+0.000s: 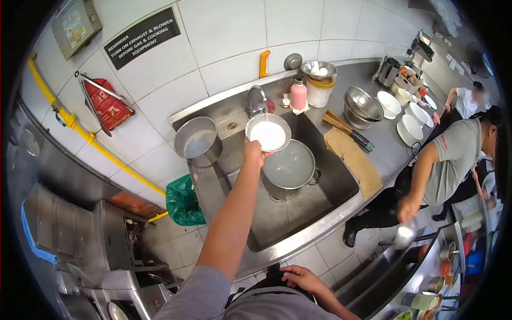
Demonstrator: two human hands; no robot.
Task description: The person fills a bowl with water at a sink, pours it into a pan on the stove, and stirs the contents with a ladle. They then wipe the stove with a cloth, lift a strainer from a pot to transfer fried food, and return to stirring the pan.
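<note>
My left hand [256, 153] grips the near rim of a round metal bowl [287, 127] with white contents, held over the sink beneath the faucet [257, 99]. Just below and to the right, a large metal pot [290, 165] of cloudy liquid stands in the sink [266, 224]. Near my waist, my right hand [300, 278] holds nothing, its fingers apart and slightly curled. On the left side of the sink sits another deep metal pot [198, 141].
A pink bottle [298, 96], a brown cloth [354, 160], metal bowls [364, 106] and white bowls [409, 129] line the counter. At right, a co-worker [453, 154] holds a blurred metal object [404, 236]. A green bag [184, 201] hangs left of the sink.
</note>
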